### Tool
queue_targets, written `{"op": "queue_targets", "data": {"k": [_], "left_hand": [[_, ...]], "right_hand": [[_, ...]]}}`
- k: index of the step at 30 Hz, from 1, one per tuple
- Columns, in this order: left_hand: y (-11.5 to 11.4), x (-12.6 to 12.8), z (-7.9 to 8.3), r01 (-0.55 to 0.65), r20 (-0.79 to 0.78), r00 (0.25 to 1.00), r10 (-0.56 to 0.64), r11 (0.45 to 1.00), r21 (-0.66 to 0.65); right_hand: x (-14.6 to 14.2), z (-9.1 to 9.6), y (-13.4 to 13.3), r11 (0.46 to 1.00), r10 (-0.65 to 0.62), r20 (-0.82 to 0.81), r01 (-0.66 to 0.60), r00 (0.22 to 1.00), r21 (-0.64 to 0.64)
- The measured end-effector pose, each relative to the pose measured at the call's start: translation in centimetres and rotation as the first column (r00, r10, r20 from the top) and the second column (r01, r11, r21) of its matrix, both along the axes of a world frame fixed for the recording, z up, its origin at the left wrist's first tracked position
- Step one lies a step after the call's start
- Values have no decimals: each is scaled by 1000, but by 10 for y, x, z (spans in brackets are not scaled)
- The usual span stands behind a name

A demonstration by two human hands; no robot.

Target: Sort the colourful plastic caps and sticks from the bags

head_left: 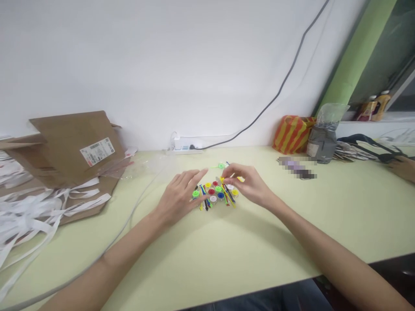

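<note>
A cluster of small coloured plastic pieces (216, 193), round caps in green, red, yellow, white and blue with thin sticks, lies on the pale yellow-green table (227, 250). My left hand (181, 196) rests flat at the cluster's left edge, fingers stretched out, the thumb touching a green piece. My right hand (249, 183) hovers over the right side of the cluster, thumb and forefinger pinched on a small yellow piece (222, 179). One loose green piece (221, 166) lies just behind the cluster.
Flattened cardboard boxes (71, 147) and white paper strips (29, 211) fill the left. A power strip (184, 147) with a grey cable sits at the wall. An orange striped bag (292, 134) and a grey pouch (322, 140) stand back right. Another person's hand (405, 167) shows at the far right.
</note>
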State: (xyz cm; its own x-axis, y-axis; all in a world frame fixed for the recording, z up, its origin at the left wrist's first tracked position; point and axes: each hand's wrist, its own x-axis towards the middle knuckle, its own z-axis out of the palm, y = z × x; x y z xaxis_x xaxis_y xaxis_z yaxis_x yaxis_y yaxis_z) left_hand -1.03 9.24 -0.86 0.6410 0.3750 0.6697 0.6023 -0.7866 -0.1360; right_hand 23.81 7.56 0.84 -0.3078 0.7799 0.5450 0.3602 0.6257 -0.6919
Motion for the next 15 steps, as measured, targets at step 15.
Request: {"op": "queue_targets", "data": {"k": [15], "left_hand": [[4,0,-3,5,4,1000,-5,1000,-5]], "right_hand": [[58,-9,34,971,-15,646,165,763,-173]]}}
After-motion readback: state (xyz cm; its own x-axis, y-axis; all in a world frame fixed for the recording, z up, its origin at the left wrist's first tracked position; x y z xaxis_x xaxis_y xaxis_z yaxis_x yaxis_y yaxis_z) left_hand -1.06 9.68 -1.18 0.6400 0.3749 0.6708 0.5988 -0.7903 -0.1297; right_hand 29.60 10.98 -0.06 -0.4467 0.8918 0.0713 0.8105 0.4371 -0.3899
